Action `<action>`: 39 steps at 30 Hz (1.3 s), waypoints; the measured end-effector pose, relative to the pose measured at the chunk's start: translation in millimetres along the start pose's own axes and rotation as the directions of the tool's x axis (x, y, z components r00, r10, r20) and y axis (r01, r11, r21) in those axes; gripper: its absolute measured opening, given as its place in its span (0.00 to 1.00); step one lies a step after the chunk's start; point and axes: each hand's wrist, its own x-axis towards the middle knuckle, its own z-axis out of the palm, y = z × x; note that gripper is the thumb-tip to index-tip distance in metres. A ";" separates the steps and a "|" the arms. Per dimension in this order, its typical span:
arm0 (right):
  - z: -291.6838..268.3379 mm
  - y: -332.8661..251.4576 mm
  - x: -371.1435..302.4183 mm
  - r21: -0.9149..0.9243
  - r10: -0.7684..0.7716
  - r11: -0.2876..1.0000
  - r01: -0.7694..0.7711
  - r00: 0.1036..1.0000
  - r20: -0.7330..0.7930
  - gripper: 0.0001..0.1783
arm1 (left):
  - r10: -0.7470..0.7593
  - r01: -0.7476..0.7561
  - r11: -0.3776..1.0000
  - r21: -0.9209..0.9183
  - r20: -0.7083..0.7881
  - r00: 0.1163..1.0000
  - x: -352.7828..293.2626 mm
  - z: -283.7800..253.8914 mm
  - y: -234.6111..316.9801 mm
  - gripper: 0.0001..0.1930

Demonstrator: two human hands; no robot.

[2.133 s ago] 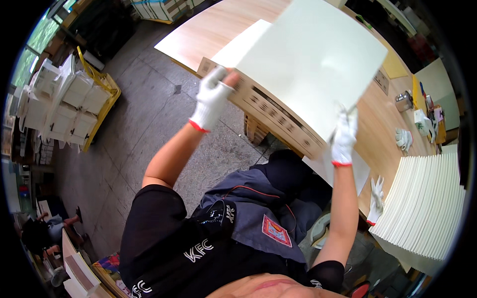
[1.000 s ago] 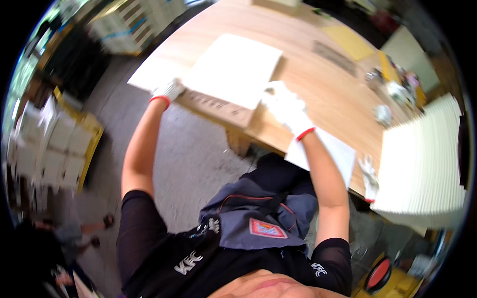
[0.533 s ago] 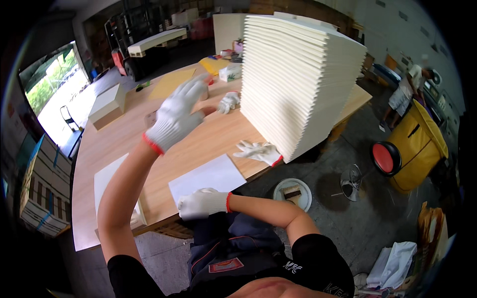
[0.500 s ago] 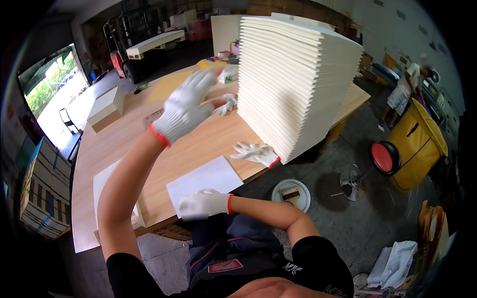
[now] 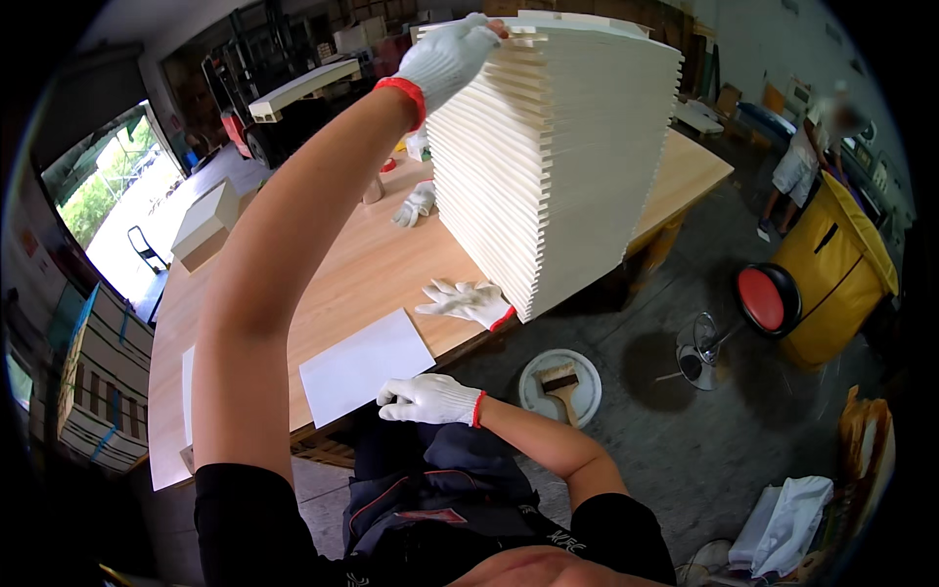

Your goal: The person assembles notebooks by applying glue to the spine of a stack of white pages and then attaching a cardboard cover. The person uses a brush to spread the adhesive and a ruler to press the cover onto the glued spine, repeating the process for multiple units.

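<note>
My left hand point(image 5: 450, 61), in a white knit glove with a red cuff, reaches up to the near-left top corner of a tall stack of white panels point(image 5: 606, 166). Its fingers bend over the top edge at the uppermost panel; the palm side is hidden. A white sheet point(image 5: 367, 367) lies flat at the table's front edge. Close to its right corner is my right hand point(image 5: 430, 399), also gloved, fingers loosely curved and apart, with nothing seen in them. A loose white glove point(image 5: 465, 301) lies by the stack's foot, and another glove point(image 5: 416, 203) lies farther back.
The stack stands on a wooden table point(image 5: 333, 279). A white bucket point(image 5: 584, 391) with a brush point(image 5: 559, 384) is on the floor to the right, near a red-seated stool point(image 5: 760, 299) and a yellow bag point(image 5: 831, 279). Another person point(image 5: 800, 161) stands at the far right.
My left hand has moved up and right, from above the table to the stack's top corner. My right hand has shifted slightly right, toward the sheet's corner. The view has turned a little.
</note>
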 end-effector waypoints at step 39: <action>33.6 46.4 -42.2 0.434 0.152 0.892 -0.129 0.988 -0.018 0.13 | -0.381 0.240 -0.558 -0.794 0.502 0.776 31.5 -1.5 -107.5 0.05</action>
